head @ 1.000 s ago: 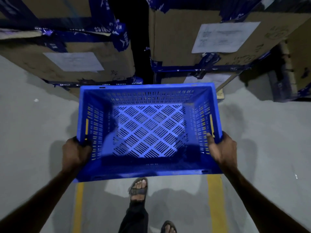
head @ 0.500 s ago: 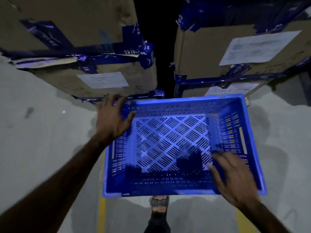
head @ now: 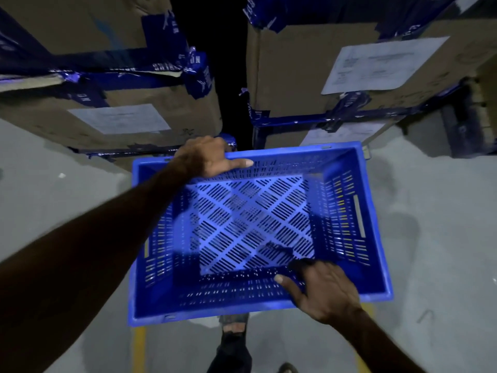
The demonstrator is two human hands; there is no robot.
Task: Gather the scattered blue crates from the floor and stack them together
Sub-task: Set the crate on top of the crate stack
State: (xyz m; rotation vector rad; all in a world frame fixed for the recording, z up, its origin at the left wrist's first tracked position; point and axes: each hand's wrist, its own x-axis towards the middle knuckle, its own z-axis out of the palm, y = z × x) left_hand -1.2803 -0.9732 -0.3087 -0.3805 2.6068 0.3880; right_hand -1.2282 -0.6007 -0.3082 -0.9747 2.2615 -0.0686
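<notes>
One empty blue slotted crate (head: 376,238) fills the middle of the head view, held above the grey floor with its open top toward me. My left hand (head: 207,157) grips the far rim near its left corner, thumb inside along the wall. My right hand (head: 322,292) grips the near rim toward the right, fingers curled over the edge into the crate. No other crate is in view.
Two stacks of large cardboard boxes (head: 113,109) (head: 336,71) with blue tape and paper labels stand just beyond the crate, a dark gap between them. Yellow floor lines (head: 139,348) run below. My sandalled foot (head: 232,323) shows under the near rim.
Both hands left the crate's short sides and took new holds: left hand on the far rim, right hand on the near rim. The boxes have come closer.
</notes>
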